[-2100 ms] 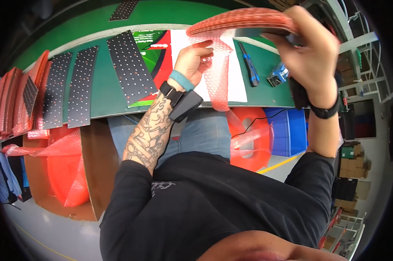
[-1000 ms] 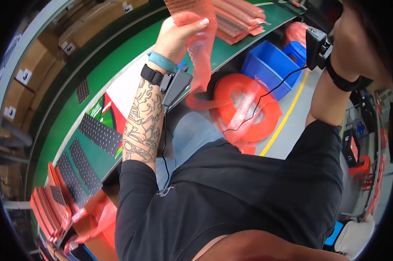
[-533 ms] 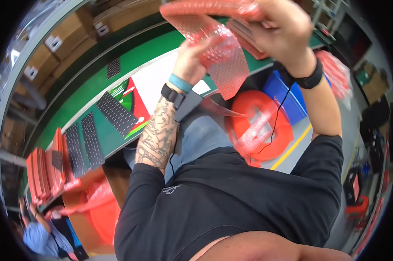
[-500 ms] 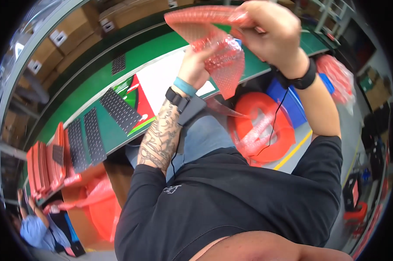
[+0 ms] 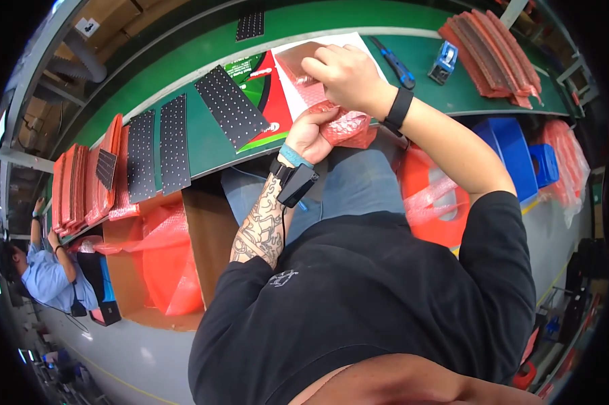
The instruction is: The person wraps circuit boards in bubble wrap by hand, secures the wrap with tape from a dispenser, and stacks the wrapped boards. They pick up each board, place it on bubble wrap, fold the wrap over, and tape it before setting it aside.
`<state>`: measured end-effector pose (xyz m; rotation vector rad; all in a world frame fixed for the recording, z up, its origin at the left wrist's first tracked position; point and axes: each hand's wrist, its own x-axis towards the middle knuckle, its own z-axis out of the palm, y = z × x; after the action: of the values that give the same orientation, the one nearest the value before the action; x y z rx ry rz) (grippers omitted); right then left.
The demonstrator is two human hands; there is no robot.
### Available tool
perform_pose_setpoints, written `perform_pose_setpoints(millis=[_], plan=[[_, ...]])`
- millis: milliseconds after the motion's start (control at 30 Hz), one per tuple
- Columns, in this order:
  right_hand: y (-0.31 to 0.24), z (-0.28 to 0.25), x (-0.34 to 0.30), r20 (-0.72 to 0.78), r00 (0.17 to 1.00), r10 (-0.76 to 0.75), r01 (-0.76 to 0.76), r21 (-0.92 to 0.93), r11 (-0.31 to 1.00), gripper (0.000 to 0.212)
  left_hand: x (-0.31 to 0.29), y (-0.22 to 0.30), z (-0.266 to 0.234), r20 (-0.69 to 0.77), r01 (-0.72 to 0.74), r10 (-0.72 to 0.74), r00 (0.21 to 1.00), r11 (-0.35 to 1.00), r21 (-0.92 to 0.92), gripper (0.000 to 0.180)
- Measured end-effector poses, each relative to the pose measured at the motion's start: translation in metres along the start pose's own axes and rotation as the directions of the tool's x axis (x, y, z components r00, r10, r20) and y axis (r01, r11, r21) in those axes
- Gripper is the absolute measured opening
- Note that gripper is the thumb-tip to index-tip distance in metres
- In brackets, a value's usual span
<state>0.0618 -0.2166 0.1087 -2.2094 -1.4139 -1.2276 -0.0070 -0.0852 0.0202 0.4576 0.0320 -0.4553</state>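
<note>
A red bubble-wrap pouch (image 5: pixel 353 132) is bunched up over the front edge of the green workbench. My left hand (image 5: pixel 308 137) is closed round its crumpled lower part, thumb on top. Just above, my right hand (image 5: pixel 353 75) has curled fingers on the flatter upper part, which lies over a white sheet (image 5: pixel 360 44); its fingertips are partly hidden. To the left rests a printed red, green and black sheet (image 5: pixel 282 101). A black panel with rows of white dots (image 5: pixel 230 108) overlaps it, and similar dotted panels (image 5: pixel 175 145) lie farther left.
A blue-black utility knife (image 5: pixel 393 62) and a small blue tape dispenser (image 5: pixel 444 63) lie right of my hands. Bubble-wrapped stacks stand at the right (image 5: pixel 491 57) and left (image 5: pixel 81 181). Below are a red bubble-wrap roll (image 5: pixel 431 179), blue bin (image 5: pixel 505 158) and cardboard box (image 5: pixel 203 246). A person (image 5: pixel 56 277) works far left.
My hands have come down and closer together with the red bubble wrap, which was raised and spread between them. The view has shifted, bringing the knife and right-hand stack into sight.
</note>
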Motion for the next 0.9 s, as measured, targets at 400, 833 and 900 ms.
perform_pose_setpoints(millis=[400, 833, 900], plan=[[-0.009, 0.026, -0.043, 0.509, 0.850, 0.136, -0.248, 0.157, 0.956, 0.081, -0.027, -0.029, -0.046, 0.025, 0.019, -0.022, 0.999, 0.993, 0.115, 0.049], [0.016, 0.038, -0.090, 0.510, 0.849, 0.138, -0.403, 0.456, 0.794, 0.064, -0.024, -0.029, -0.045, -0.002, 0.110, -0.114, 0.993, 0.962, -0.252, 0.048], [0.017, 0.039, -0.103, 0.389, 0.907, 0.164, -0.358, 0.502, 0.787, 0.056, -0.023, -0.031, -0.046, -0.062, 0.088, -0.104, 0.993, 0.972, -0.219, 0.050]])
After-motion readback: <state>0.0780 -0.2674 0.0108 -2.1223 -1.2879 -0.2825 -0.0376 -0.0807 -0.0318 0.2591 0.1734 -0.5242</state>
